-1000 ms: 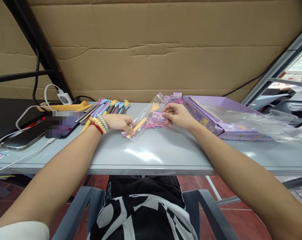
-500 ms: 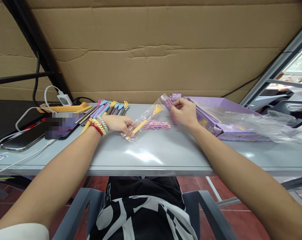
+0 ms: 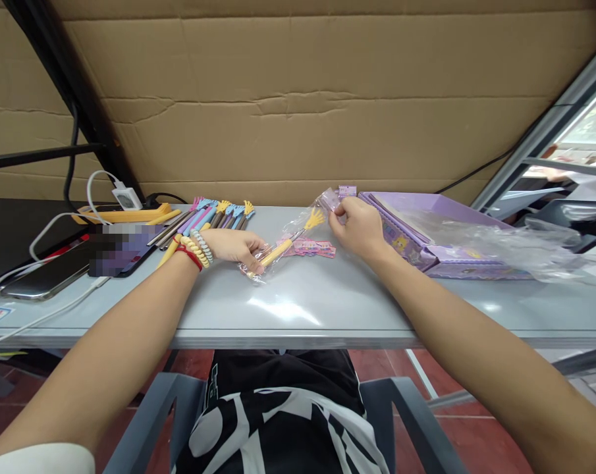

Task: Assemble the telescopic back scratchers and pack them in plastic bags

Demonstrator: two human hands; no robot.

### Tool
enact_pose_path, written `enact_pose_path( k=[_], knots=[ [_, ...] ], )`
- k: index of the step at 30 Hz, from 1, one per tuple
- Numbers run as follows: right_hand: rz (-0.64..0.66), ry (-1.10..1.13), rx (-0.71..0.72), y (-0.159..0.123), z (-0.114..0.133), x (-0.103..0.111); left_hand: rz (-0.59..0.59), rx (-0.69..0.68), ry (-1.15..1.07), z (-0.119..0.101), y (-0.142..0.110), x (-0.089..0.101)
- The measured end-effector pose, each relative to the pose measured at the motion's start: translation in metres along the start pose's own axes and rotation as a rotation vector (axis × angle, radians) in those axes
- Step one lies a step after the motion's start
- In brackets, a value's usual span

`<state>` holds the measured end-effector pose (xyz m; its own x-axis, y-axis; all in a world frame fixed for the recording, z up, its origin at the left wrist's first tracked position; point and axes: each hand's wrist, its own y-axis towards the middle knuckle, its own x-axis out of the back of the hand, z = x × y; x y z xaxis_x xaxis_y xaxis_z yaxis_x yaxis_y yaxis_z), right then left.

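A small yellow back scratcher [image 3: 279, 251] with a hand-shaped head lies inside a clear plastic bag [image 3: 298, 225]. My left hand [image 3: 234, 246] is closed on its handle end through the bag. With fingers pinched together, my right hand [image 3: 355, 225] grips the bag's far end, where a bit of purple card [image 3: 330, 199] shows; most of this card is hidden by the fingers. Beneath the bag, a spread of pink printed cards [image 3: 311, 247] lies on the table. Left of them, several more back scratchers [image 3: 236, 212] in blue, yellow and pink lie in a row, partly behind my left wrist.
At the right stands an open purple box [image 3: 475, 261] with clear plastic bags [image 3: 519, 245] over it. Phones [image 3: 48, 271] and white cables [image 3: 65, 308] occupy the table's left side. A cardboard wall [image 3: 298, 99] closes off the back. Another purple card piece [image 3: 347, 191] lies beside the box.
My right hand has shifted slightly left and lower to the bag's end. The long purple card that stuck out below its fingers no longer shows at full length. My left hand has kept its hold.
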<state>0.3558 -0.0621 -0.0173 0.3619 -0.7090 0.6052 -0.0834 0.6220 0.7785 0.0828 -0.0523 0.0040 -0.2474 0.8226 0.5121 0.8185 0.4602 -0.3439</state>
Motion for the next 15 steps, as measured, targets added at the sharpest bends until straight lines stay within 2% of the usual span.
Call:
enact_pose_path(
  k=[7, 15],
  knots=[
    [-0.001, -0.162, 0.020, 0.001, 0.003, -0.004, -0.006, -0.012, -0.005, 0.003, 0.001, 0.000],
    [-0.076, -0.064, -0.075, 0.007, -0.016, -0.005, 0.008, 0.013, -0.041, 0.002, 0.001, 0.000]
  ],
)
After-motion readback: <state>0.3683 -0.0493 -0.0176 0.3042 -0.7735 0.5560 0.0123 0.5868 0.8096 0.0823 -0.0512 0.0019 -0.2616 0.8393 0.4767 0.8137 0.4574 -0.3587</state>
